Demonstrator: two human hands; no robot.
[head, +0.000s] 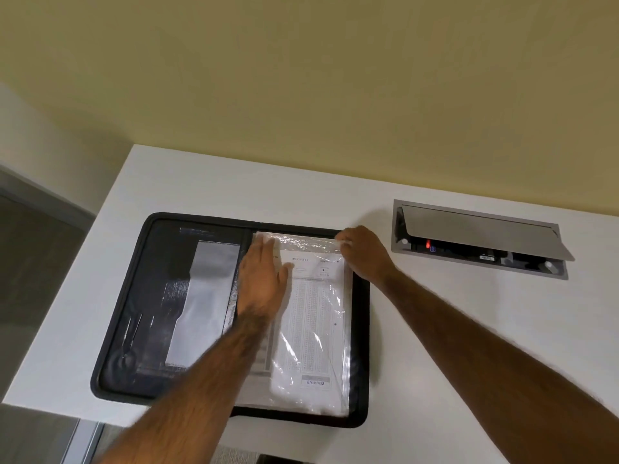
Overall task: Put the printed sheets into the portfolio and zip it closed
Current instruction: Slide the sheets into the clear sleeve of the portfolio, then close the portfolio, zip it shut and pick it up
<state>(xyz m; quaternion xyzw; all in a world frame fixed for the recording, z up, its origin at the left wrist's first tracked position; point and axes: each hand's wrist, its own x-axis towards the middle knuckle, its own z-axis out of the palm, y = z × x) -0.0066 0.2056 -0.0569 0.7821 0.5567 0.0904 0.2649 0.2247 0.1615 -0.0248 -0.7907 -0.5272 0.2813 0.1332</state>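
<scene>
A black zip portfolio [140,296] lies open and flat on the white table. The printed sheets [313,326], in a clear plastic sleeve, lie on its right half. My left hand [263,279] rests flat on the sleeve's upper left, fingers straight. My right hand [363,252] pinches the sleeve's top right corner at the portfolio's far edge. The left half shows dark pockets and a pale grey insert [204,296].
A recessed metal socket box [482,241] with its lid tilted up sits in the white table [435,346] to the right of the portfolio. A yellow wall stands behind the table. The table's left edge drops off near the portfolio.
</scene>
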